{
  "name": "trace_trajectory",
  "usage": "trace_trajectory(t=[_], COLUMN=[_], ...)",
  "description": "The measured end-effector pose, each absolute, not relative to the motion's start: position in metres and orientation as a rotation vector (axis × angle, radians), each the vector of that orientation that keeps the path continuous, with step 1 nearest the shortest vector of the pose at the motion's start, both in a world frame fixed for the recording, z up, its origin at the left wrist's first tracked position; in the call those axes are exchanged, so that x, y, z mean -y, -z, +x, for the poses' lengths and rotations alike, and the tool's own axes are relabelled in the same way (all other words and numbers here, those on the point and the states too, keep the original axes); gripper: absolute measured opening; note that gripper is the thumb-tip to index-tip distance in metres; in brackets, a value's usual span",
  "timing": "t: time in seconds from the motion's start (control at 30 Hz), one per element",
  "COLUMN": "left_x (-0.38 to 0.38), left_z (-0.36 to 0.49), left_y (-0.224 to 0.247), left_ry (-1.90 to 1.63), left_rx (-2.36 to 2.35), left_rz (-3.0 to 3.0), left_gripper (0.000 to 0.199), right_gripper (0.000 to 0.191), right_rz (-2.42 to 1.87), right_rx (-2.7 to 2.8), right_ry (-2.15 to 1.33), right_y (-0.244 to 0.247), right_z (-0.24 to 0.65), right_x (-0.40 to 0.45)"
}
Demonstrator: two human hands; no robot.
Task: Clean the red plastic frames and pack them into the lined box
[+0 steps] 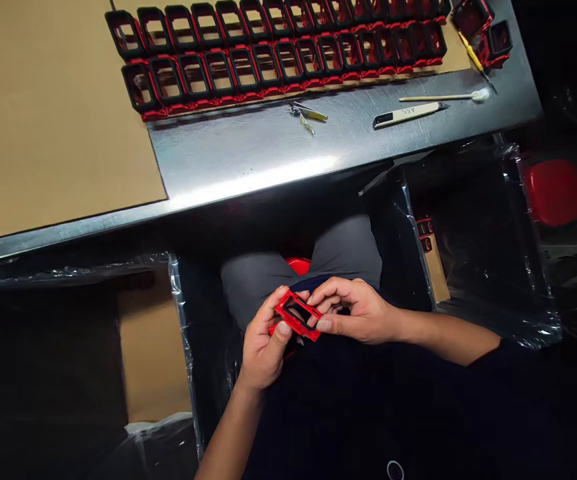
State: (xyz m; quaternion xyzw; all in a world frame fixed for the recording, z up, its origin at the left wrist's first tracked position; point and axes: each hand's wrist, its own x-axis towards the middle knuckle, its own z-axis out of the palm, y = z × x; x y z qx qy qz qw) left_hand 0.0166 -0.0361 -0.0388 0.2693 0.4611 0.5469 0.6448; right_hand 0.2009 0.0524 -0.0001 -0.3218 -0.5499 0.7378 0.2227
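A red and black rectangular plastic frame [295,319] is held above my lap, tilted, with an opening through its middle. My left hand [264,343] grips its left side, the thumb on the near edge. On the right side, my right hand [351,310] pinches the frame between thumb and fingers; some fingertips are hidden behind it. Beyond my knees, similar red and black frames [244,70] stand in two long rows on the table.
On the metal table [218,157] lie nail clippers [308,115], a white craft knife [408,115], a cotton-tipped stick [438,98] and a yellow-handled tool [471,51]. Cardboard [58,113] covers the table's left. Plastic-lined bins flank me; the right bin [488,233] contains a few frames. A red stool [554,192] stands far right.
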Motion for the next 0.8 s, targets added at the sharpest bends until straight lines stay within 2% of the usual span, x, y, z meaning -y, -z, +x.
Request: trace_trajectory(t=[0.53,0.8], left_x=[0.036,0.030], left_z=[0.016,0.020], left_y=[0.040,0.039], left_ry=[-1.188,-1.249], left_rx=[-1.031,-1.016], left_rz=[0.476,0.473], left_gripper=[0.059,0.050], right_gripper=[0.040,0.049], right_rz=[-1.006,-1.020], right_rx=[1.390,1.048], right_ry=[-2.264,-2.481], right_y=[0.007,0.015], right_z=[0.200,0.199], right_x=[-0.051,-0.047])
